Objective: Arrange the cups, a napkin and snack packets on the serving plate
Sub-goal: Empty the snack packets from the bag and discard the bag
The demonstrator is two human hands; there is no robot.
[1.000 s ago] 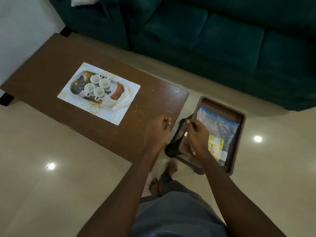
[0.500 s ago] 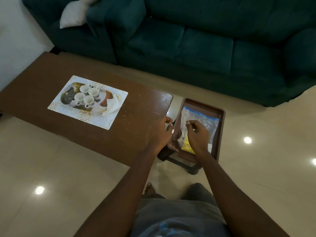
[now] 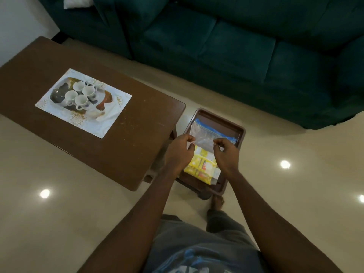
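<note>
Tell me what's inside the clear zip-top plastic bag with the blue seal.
Yellow snack packets fill the near end of the clear zip-top plastic bag. Left hand and right hand pinch it, covering part, so the count cannot be told.

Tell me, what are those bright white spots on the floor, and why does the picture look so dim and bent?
Head view: the spots look like ceiling lights mirrored in the glossy floor; the room is dimly lit, so the sofa goes nearly black; the wide lens bows the table edges; the cups look soft and washed out.
</note>
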